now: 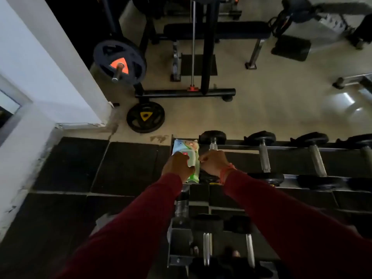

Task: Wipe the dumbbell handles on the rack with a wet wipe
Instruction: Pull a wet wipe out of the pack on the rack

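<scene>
Head view, looking down over a dark metal dumbbell rack [237,147] that stands on black rubber floor tiles [124,166]. At the left end of the rack's top tier lies a soft pastel blue-and-green wet wipe packet [186,147] with a red label. The left hand [177,166], in a dark red long sleeve [128,234], rests on the packet's near part, its grip curled around the packet with the thumb against the right edge. The right hand [214,163], wearing an orange thread wristband [225,174], sits just beside the packet on its right, fingers curled with the fingertips drawn together at the packet's edge; whether a wipe is pinched there cannot be told. Directly beyond the right hand stands the first black-ended dumbbell with a knurled chrome handle [213,146], its handle partly covered by the hand. Further right along the same tier lie three more dumbbells of the same kind [263,156], well apart from both hands. Lower tiers hold more chrome handles [207,248]. On the beige floor beyond, a black weight plate with a yellow triangle [145,117] lies flat near a black barbell stand [185,92].
</scene>
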The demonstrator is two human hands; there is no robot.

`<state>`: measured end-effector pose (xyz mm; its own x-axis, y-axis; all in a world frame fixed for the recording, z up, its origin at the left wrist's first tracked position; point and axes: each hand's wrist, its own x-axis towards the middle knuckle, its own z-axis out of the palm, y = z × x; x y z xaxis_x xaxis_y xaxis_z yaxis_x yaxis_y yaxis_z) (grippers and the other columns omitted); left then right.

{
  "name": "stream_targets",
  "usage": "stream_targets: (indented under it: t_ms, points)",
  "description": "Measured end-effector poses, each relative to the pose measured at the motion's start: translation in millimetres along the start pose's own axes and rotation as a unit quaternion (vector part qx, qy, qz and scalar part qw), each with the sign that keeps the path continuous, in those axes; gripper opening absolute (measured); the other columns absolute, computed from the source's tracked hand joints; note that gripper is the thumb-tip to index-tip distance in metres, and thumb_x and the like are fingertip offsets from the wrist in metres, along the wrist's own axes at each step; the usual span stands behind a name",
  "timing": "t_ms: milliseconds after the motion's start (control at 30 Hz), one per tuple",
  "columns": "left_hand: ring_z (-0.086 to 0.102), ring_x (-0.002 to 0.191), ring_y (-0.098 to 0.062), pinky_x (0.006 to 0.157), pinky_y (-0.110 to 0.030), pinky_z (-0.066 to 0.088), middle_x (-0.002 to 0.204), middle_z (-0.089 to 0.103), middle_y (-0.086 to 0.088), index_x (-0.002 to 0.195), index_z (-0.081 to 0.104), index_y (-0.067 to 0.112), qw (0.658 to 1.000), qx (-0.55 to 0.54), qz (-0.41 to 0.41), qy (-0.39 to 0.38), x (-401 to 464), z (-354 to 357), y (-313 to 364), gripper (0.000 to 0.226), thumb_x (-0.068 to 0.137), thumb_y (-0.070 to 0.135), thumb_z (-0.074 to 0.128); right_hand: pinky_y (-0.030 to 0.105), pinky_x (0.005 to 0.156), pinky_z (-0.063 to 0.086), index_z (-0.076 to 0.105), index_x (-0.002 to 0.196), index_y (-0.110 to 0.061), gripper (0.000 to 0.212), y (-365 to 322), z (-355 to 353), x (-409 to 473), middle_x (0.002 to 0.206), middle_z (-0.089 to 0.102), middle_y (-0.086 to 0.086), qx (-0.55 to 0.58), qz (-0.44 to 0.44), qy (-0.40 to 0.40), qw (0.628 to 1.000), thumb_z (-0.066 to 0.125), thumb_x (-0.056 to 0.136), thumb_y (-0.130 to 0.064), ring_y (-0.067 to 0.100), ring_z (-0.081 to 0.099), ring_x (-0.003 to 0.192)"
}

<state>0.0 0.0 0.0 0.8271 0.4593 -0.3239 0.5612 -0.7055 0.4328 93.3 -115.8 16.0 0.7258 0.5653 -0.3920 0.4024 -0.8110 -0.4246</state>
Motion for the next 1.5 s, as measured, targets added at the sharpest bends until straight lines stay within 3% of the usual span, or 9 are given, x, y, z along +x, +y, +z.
stream_targets:
  t_ms: [367, 600, 733, 900, 1033, 1133, 1300, 1400, 1500]
  points:
    - [0.070, 0.093, -0.020, 0.077, -0.032, 0.059, 0.102, 0.072, -0.001, 0.111, 0.072, 0.019, 0.990, 0.000, -0.119, 0.075, 35.2, 17.0, 4.7, 0.053, 0.069, 0.046, 0.088, 0.036, 0.094, 0.055, 0.075, 0.105, -0.016, 0.021, 18.0, 28.2, 60.2, 0.106, 0.073, 0.006, 0.078, 0.085, -0.056, 0.992, 0.064, 0.092, -0.028, 0.024, 0.068, 0.102]
    - [0.059, 0.066, -0.006, 0.053, -0.016, 0.041, 0.087, 0.072, 0.004, 0.096, 0.071, 0.019, 0.979, -0.055, -0.173, 0.090, 36.1, 15.3, 4.6, 0.056, 0.058, 0.055, 0.091, 0.039, 0.086, 0.059, 0.074, 0.102, -0.011, 0.016, 16.6, 34.5, 72.0, 0.101, 0.073, 0.009, 0.110, 0.104, -0.022, 0.988, 0.069, 0.089, -0.019, 0.025, 0.070, 0.096]
    - [0.069, 0.073, -0.012, 0.062, -0.023, 0.054, 0.083, 0.072, 0.003, 0.091, 0.071, 0.018, 0.986, -0.027, -0.157, 0.053, 47.3, 4.4, -1.6, 0.066, 0.049, 0.066, 0.088, 0.037, 0.079, 0.061, 0.073, 0.092, -0.009, 0.007, 10.5, 41.1, 70.2, 0.089, 0.073, 0.007, 0.122, 0.100, 0.025, 0.987, 0.069, 0.088, -0.013, 0.021, 0.071, 0.086]
    - [0.051, 0.061, -0.007, 0.063, -0.020, 0.040, 0.062, 0.052, 0.010, 0.083, 0.076, 0.022, 0.991, 0.019, -0.128, 0.024, 51.9, 0.2, -7.4, 0.062, 0.057, 0.078, 0.075, 0.026, 0.069, 0.054, 0.070, 0.084, -0.011, 0.006, 7.0, 33.4, 72.0, 0.077, 0.064, -0.001, 0.129, 0.090, 0.025, 0.987, 0.073, 0.086, -0.016, 0.015, 0.064, 0.076]
    - [0.066, 0.064, -0.006, 0.069, -0.023, 0.056, 0.067, 0.069, 0.009, 0.077, 0.079, 0.022, 0.987, -0.054, -0.153, 0.012, 53.3, -3.7, -16.4, 0.047, 0.060, 0.066, 0.080, 0.022, 0.061, 0.051, 0.064, 0.073, -0.016, 0.015, 6.4, 32.5, 74.6, 0.072, 0.061, -0.004, 0.127, 0.069, 0.025, 0.989, 0.072, 0.086, -0.012, 0.014, 0.063, 0.072]
    - [0.071, 0.064, -0.005, 0.071, -0.025, 0.061, 0.069, 0.074, 0.008, 0.077, 0.079, 0.019, 0.969, -0.171, -0.178, 0.028, 49.2, -5.6, -28.4, 0.025, 0.065, 0.040, 0.087, 0.018, 0.056, 0.047, 0.068, 0.077, -0.016, 0.011, 9.3, 35.7, 77.9, 0.076, 0.065, -0.003, 0.128, 0.073, 0.017, 0.989, 0.072, 0.086, -0.012, 0.014, 0.065, 0.076]
    - [0.073, 0.092, -0.031, 0.083, -0.043, 0.061, 0.086, 0.072, -0.008, 0.083, 0.071, 0.011, 0.928, -0.296, -0.207, 0.084, 29.2, -2.1, -52.4, 0.007, 0.089, 0.013, 0.071, 0.029, 0.066, 0.058, 0.069, 0.081, -0.011, 0.005, 8.1, 29.8, 84.2, 0.077, 0.069, 0.002, 0.084, 0.044, 0.015, 0.995, 0.069, 0.086, -0.010, 0.018, 0.068, 0.075]
    - [0.074, 0.077, -0.019, 0.071, -0.036, 0.063, 0.077, 0.072, -0.003, 0.074, 0.063, 0.024, 0.838, -0.394, -0.339, 0.166, 23.9, 13.1, -60.5, 0.020, 0.089, 0.016, 0.073, 0.032, 0.061, 0.060, 0.068, 0.079, -0.011, 0.013, 1.3, 27.7, 80.8, 0.072, 0.067, 0.002, 0.075, 0.012, 0.064, 0.995, 0.061, 0.088, -0.006, 0.017, 0.067, 0.067]
    - [0.073, 0.073, -0.016, 0.070, -0.037, 0.063, 0.080, 0.074, -0.001, 0.082, 0.067, 0.022, 0.829, -0.384, -0.371, 0.165, 24.1, 29.2, -62.1, 0.020, 0.081, 0.037, 0.080, 0.023, 0.068, 0.056, 0.077, 0.082, -0.015, 0.019, -1.7, 24.0, 73.0, 0.078, 0.067, -0.006, 0.029, -0.082, 0.053, 0.995, 0.061, 0.089, -0.006, 0.011, 0.065, 0.070]
